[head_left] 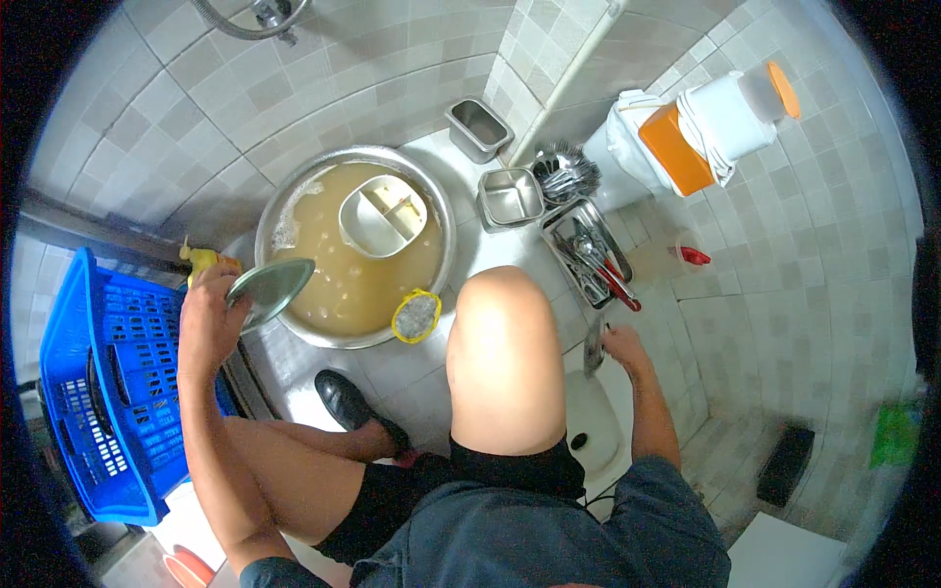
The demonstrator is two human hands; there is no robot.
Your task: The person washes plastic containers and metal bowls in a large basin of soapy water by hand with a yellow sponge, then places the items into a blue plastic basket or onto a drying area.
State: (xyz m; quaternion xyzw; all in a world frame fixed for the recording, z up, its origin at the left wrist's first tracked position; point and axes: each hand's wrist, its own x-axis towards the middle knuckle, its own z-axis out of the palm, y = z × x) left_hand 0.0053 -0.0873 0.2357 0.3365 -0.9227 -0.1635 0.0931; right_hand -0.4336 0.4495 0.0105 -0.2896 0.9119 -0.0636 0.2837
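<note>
My left hand (213, 312) grips the edge of a round glass lid (273, 292), held tilted over the left rim of a wide metal basin (448, 250). Murky, sudsy water fills the basin, and a white divided dish (376, 242) sits in it. A scrubbing pad with a yellow edge (417, 316) rests at the basin's front rim. On the right, my right hand (623, 344) holds a metal utensil (594, 349), its exact kind unclear, beside a tray of utensils (586, 250). A yellow pump bottle (206, 259) stands behind my left hand.
A blue plastic crate (140, 353) stands at the left. Steel containers (510, 197) and a bundle of metal cutlery (564, 173) are right of the basin. Behind are an orange container (675, 149) and tiled walls. My shoe (344, 399) is on the floor before the basin.
</note>
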